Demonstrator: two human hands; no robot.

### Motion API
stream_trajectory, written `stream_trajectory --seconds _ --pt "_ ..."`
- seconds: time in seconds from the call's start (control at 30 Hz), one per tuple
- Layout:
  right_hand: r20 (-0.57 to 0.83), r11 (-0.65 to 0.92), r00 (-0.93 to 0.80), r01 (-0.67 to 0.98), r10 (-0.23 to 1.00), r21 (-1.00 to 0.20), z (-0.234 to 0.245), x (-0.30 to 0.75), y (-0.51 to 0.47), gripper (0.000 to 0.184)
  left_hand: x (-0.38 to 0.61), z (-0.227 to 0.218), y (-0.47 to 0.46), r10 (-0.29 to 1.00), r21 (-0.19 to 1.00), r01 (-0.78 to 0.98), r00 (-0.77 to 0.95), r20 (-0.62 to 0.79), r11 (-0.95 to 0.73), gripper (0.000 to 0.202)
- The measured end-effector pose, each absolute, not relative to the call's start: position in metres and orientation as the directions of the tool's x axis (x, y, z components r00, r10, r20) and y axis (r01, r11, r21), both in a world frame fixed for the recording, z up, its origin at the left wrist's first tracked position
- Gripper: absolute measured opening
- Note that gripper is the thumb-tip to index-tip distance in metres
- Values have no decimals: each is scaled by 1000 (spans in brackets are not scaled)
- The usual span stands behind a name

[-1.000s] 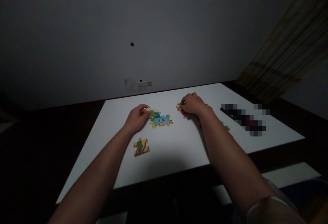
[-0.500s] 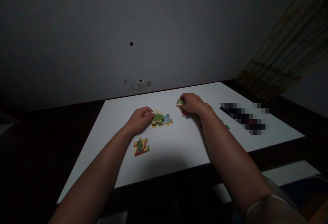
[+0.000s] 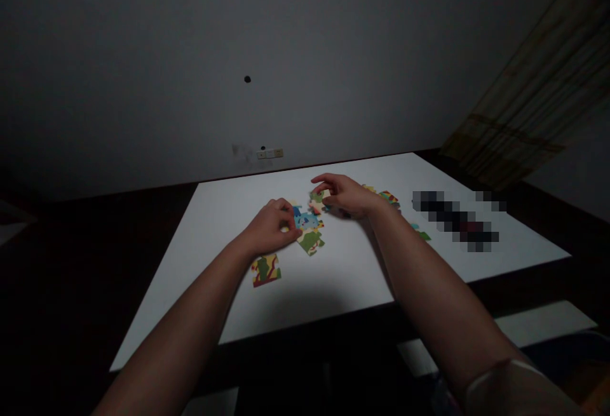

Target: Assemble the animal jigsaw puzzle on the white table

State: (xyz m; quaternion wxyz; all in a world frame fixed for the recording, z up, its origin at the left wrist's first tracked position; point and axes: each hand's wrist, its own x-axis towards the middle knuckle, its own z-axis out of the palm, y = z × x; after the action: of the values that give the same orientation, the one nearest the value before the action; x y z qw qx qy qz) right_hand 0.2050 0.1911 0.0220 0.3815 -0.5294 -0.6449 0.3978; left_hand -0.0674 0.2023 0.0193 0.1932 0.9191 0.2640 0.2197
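Note:
My left hand (image 3: pixel 272 228) is closed at the left edge of a few joined jigsaw puzzle pieces (image 3: pixel 309 221), blue at the top and green below, its thumb pressed near their middle. My fingers cover part of that cluster. Just beyond its upper right side, my right hand (image 3: pixel 347 196) holds a green and cream puzzle piece (image 3: pixel 316 201) between thumb and a bent finger, with the index finger stretched out above. A single yellow, green and red puzzle piece (image 3: pixel 265 270) lies flat on the table, below my left wrist.
Behind my right wrist lie more colourful puzzle pieces (image 3: pixel 389 197), and a green one (image 3: pixel 424 235) shows beside my forearm. A dark, pixelated long object (image 3: pixel 452 219) rests on the right of the white table (image 3: pixel 343 282). A wall socket (image 3: pixel 269 154) sits behind.
My right hand has carried its piece left, close to the joined pieces. Those pieces have been turned, so the green part now faces me. My left hand has shifted slightly right and nearer.

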Motion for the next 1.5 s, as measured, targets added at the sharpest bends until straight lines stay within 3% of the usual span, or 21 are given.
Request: stream_trajectory --seconds 0.17,0.43,0.53,0.7,0.83,1.0,1.2,1.5 --pt "76 148 -162 498 984 -854 24 201 185 63 -69 14 208 576 435 425 754 315 -794 19" --pt "161 167 -79 728 984 -665 13 205 201 29 -73 7 217 579 389 456 755 307 -800 29" --pt "217 179 -37 707 975 -684 11 202 203 30 -73 6 218 591 380 474 746 306 -794 32" --pt "278 297 -139 672 950 -678 7 194 203 34 -72 5 218 604 406 476 742 292 -780 32" --pt "304 262 -55 661 951 -703 4 194 208 39 -71 6 218 620 462 465 736 272 -755 31" --pt "353 302 -53 642 934 -704 5 195 211 23 -72 4 218 623 481 458 734 271 -748 31" --pt "358 366 -138 597 924 -714 -1 187 210 19 -73 5 218 615 468 461 746 255 -754 33" --pt "413 351 -76 677 908 -647 0 178 215 14 -72 5 218 629 480 468 734 257 -742 34"
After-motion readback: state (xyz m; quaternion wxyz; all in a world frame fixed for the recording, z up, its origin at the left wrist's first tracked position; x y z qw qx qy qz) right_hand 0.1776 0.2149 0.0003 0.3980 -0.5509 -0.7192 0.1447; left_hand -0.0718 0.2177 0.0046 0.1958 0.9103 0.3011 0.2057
